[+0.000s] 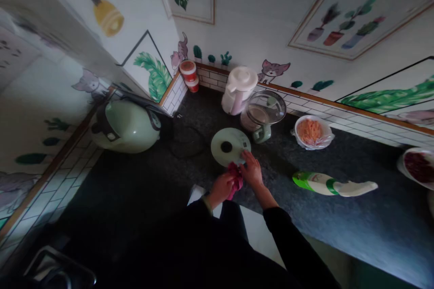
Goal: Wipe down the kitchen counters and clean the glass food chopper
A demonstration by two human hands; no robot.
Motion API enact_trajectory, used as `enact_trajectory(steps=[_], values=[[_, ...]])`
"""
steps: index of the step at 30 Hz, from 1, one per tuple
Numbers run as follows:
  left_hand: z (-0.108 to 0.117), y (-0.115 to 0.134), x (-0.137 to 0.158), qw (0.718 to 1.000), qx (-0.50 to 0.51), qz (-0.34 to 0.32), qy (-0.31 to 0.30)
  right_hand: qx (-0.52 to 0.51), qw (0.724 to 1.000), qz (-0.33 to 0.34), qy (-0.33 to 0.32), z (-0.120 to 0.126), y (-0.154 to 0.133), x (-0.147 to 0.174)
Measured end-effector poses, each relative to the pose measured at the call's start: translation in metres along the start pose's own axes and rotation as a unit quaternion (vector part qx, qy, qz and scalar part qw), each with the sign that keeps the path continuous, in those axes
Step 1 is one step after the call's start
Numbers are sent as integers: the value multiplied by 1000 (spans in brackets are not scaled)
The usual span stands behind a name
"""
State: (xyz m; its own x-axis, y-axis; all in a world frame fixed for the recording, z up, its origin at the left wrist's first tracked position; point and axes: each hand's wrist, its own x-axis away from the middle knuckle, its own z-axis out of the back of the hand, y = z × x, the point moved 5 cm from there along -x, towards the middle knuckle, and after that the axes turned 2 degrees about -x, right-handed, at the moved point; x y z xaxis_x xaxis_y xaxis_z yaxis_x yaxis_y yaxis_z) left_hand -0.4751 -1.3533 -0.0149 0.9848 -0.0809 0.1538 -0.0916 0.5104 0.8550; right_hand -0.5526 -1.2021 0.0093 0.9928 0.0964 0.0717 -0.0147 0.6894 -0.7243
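A round pale green appliance base (224,137) with a black knob-like centre lies on the dark counter in front of me. My left hand (221,189) is closed around a crumpled dark pink cloth (236,180), which lies against the near edge of the base. On the right front rim, beside a small dark panel, rest the stretched-out fingers of my right hand (252,170). Its thumb is close to the cloth; whether it touches it I cannot tell. Behind the base stands a clear jug with a pale green handle (262,133), a round glass lid-like piece on top.
A white pitcher (239,90) and stacked red-and-white tubs (189,72) stand at the back wall. On the left sits a green rounded appliance (132,126). A spray bottle (328,185) lies to the right, near a film-wrapped bowl (312,132) of orange food and another bowl (418,167).
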Motion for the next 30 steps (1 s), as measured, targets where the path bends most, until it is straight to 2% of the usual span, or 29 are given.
enact_trajectory(steps=[2,4,6,8,9,11,12,14,16,18,21,25,30], values=[[5,13,1,998,44,8,38,-97,994,-31,30,12,-3,12],[11,29,0,991,124,1,50,-210,975,-72,30,12,-9,27],[16,43,-4,981,194,-21,19,-323,937,-129,3,0,-12,38],[24,48,-13,979,200,-38,-9,-385,902,-193,3,-12,-11,42],[31,44,-20,983,180,-36,1,-381,899,-214,21,-14,-8,40],[49,29,-38,991,122,-14,57,-303,927,-211,62,-13,-6,25],[58,21,-49,992,90,2,90,-244,950,-181,77,-11,-10,14],[69,8,-71,992,41,18,116,-131,985,-79,77,-10,-24,-13],[70,3,-90,993,0,31,115,-37,998,21,43,-17,-44,-38],[66,1,-102,992,-42,60,106,43,997,64,1,-28,-57,-58],[61,3,-108,987,-83,101,97,123,992,28,-31,-40,-60,-78],[61,3,-107,987,-87,104,89,151,987,-48,-42,-39,-53,-88],[61,2,-106,989,-64,98,87,115,979,-165,24,-22,-40,-86]])
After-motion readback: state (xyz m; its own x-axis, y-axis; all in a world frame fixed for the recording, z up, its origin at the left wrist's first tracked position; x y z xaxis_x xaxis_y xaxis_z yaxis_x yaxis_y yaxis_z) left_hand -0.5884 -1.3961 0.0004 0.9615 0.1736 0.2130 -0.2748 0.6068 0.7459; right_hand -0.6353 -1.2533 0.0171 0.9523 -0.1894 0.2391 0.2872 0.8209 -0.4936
